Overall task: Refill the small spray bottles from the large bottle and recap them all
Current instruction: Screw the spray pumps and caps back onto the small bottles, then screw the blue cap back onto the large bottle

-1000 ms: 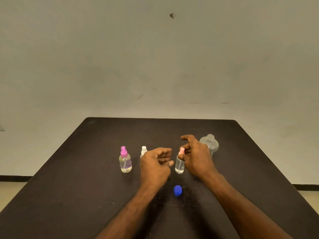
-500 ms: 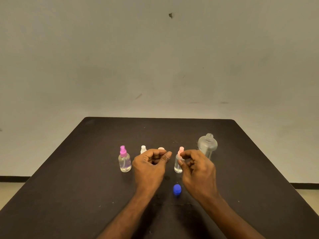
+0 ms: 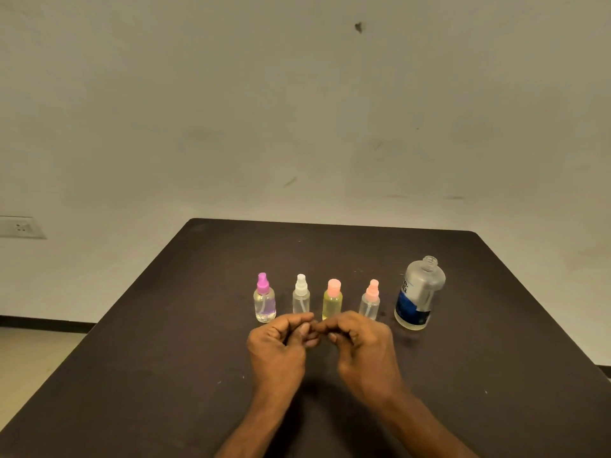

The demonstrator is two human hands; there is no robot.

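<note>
Several small spray bottles stand in a row on the dark table (image 3: 165,342): one with a magenta top (image 3: 264,300), one with a white top (image 3: 301,297), a yellowish one with a pink cap (image 3: 332,300), and one with a pale pink top (image 3: 371,300). To their right the large clear bottle (image 3: 418,292) with a blue label stands upright, its neck uncapped. My left hand (image 3: 281,345) and my right hand (image 3: 363,348) are curled just in front of the row, fingertips meeting, nothing visible in them. The blue cap is out of sight.
A bare wall rises behind the table, with a socket (image 3: 20,228) at the left. The table's far edge lies well beyond the bottles, and its right edge is a little past the large bottle.
Both hands have drawn back from the pale-pink-topped bottle and come together in front of the row. The blue cap that lay between them is now hidden. The view has shifted.
</note>
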